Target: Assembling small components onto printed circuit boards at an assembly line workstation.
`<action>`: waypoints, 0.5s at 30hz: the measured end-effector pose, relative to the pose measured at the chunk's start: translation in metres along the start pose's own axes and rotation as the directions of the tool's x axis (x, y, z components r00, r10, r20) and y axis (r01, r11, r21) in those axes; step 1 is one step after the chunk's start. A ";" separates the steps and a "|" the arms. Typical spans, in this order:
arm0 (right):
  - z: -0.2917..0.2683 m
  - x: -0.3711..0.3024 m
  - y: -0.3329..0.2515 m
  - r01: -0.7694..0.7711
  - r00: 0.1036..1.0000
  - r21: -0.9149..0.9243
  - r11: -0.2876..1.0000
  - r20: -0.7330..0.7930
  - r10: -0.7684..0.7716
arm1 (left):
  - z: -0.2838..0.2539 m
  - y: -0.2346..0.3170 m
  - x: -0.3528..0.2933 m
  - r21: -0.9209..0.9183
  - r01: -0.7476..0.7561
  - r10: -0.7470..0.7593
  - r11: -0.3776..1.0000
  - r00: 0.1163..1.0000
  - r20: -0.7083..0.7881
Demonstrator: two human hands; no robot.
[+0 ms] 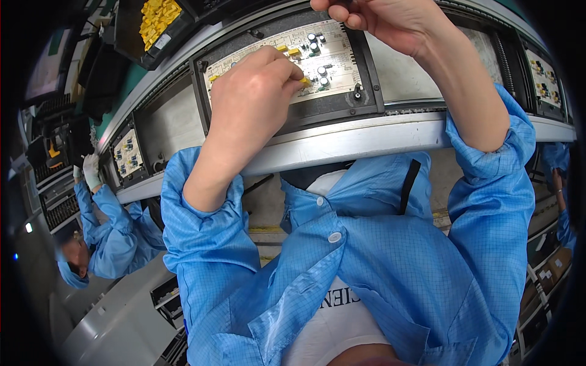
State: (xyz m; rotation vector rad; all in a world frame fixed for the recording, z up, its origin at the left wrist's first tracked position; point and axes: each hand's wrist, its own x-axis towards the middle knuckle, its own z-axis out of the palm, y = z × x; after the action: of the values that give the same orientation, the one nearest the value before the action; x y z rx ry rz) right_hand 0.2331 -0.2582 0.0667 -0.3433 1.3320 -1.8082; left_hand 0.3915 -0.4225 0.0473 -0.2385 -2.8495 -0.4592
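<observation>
A pale circuit board (339,46) lies in a black frame (368,73) on the line in front of me. Yellow block-shaped components and dark round capacitors (321,71) stand on it. My left hand (253,85) is over the board's left half, hiding part of it. Its thumb and forefinger are closed on a small yellow component (304,81) at the board's surface. Beyond the board's far right corner, my right hand (390,21) is raised with its fingers curled together at the picture's upper edge. Something dark shows at those fingertips, too cut off to name.
A black bin (131,36) of yellow components (160,21) stands at the far left. A metal rail (354,143) runs along the near side. More framed boards sit left (128,155) and right (544,79). A gloved co-worker (116,232) is at the left; another person's arm (558,189) shows right.
</observation>
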 end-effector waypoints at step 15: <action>0.010 -0.005 -0.003 -0.008 1.000 -0.034 0.999 -0.003 0.008 | -0.001 0.002 0.009 0.183 -0.176 0.166 0.967 0.984 0.069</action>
State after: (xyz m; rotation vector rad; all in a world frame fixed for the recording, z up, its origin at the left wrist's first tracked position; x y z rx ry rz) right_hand 0.2410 -0.2610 0.0747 -0.3538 1.3658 -1.7815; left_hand 0.3831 -0.4202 0.0514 -0.4615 -2.8668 -0.1491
